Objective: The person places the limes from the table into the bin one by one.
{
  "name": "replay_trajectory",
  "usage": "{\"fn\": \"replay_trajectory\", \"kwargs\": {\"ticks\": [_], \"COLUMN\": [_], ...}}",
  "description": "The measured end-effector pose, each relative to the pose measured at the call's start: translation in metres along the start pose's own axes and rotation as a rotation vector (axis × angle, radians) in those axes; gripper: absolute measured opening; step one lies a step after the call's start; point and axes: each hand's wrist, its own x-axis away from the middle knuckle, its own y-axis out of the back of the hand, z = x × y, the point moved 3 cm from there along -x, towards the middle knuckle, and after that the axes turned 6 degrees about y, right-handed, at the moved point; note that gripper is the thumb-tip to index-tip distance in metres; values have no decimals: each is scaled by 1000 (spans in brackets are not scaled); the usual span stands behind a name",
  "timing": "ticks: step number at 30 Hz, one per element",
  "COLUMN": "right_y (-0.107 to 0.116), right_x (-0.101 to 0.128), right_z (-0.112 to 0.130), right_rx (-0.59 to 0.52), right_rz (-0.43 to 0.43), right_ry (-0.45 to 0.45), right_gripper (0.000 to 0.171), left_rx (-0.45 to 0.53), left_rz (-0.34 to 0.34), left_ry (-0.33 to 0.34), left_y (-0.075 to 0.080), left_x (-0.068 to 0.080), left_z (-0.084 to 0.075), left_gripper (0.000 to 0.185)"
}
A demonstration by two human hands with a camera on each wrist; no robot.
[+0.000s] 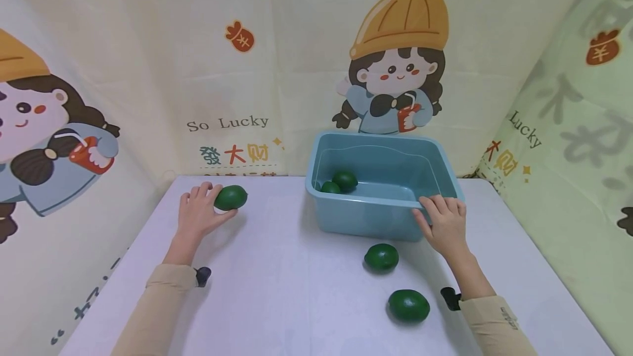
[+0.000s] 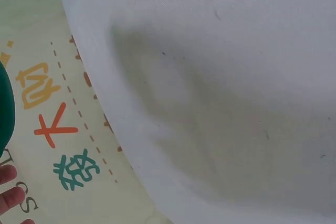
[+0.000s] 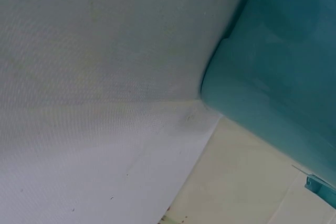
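At the back left of the table, my left hand [image 1: 200, 210] holds a dark green lime [image 1: 231, 198] between thumb and fingers, raised over its shadow. Only an edge of that lime [image 2: 5, 111] and a few fingertips [image 2: 11, 199] show in the left wrist view. My right hand [image 1: 447, 224] grips the front rim of a blue plastic bin [image 1: 366, 216] near its right corner, thumb against the outer wall. Two limes lie inside the bin, one [image 1: 344, 181] partly overlapping the other [image 1: 330, 187]. In the right wrist view the bin's wall [image 3: 273, 87] fills the right side.
Two more limes rest on the white table [image 1: 277, 279]: one [image 1: 382, 257] just in front of the bin, the other [image 1: 408, 306] nearer me, left of my right forearm. Printed cloth [image 1: 296, 70] hangs behind the table and along both sides.
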Motion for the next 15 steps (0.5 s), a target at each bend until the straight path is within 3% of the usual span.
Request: {"fn": "replay_trajectory", "kwargs": {"ticks": [15], "right_y": [0], "right_x": [0], "right_z": [0], "right_rx": [-1], "right_rz": [20], "right_ry": [-15], "right_gripper": [48], "left_rx": [-5], "left_rz": [-6], "left_ry": [-14], "left_y": [5], "left_x": [-6], "left_z": [-21], "left_gripper": [74]}}
